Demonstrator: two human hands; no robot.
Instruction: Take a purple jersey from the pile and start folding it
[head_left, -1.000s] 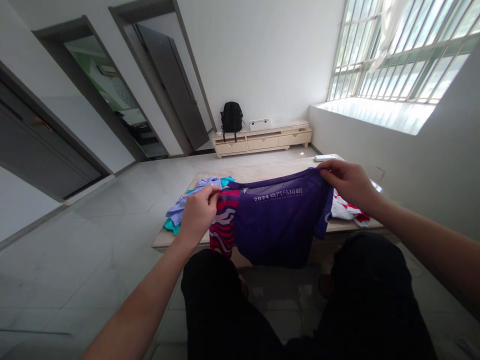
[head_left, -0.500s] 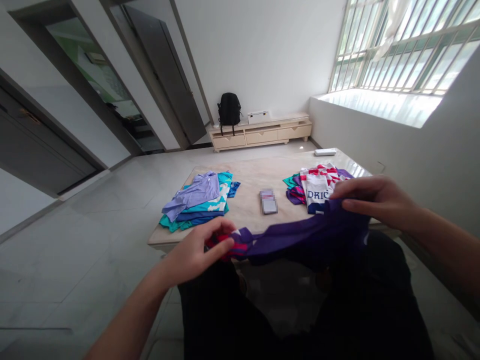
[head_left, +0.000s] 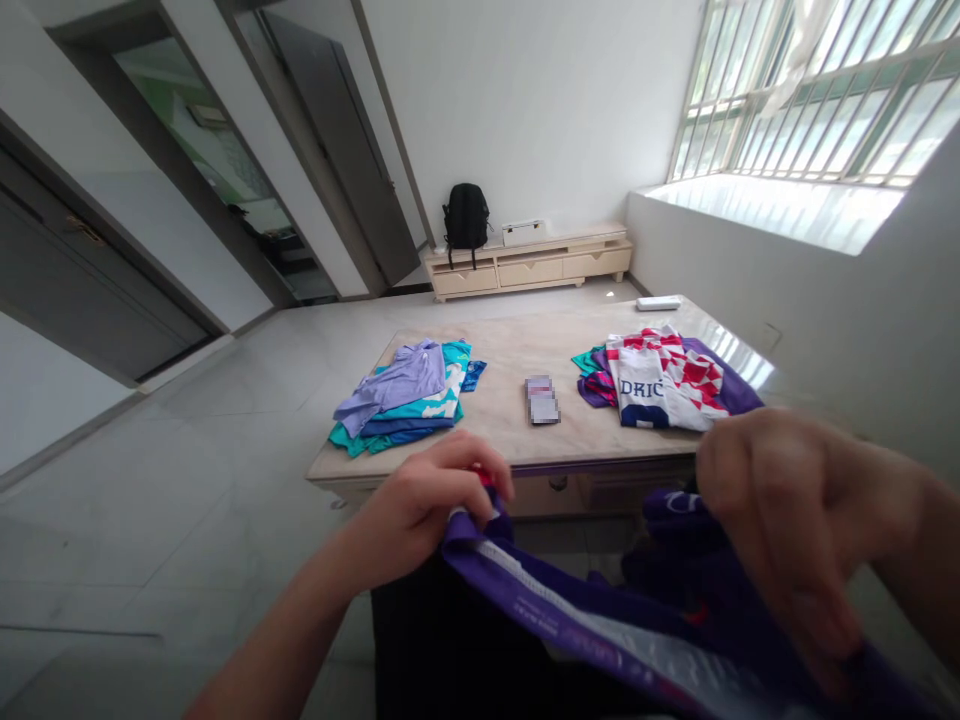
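A purple jersey (head_left: 570,610) hangs slack over my lap, with a pale seam strip and small printing showing along its near edge. My left hand (head_left: 431,500) pinches one end of it, where a bit of red shows. Closer to the camera, my right hand (head_left: 795,520) is closed on the other side of the cloth, slightly blurred. Beyond it on the table (head_left: 510,450) lies a white and red checked jersey (head_left: 660,385) with dark lettering, on top of other clothes. To the left sits a pile topped by a lilac shirt (head_left: 405,375).
Between the piles lies a small pixelated stack (head_left: 541,400). A white oblong object (head_left: 658,303) rests near the table's far right corner. Further back, a black backpack (head_left: 466,215) and a white box (head_left: 523,233) stand on a low cabinet (head_left: 532,270). A barred window is at right.
My right hand has come down and nearer, bringing its side of the purple jersey lower. My left hand has shifted slightly right. The jersey's inner seam now faces the camera.
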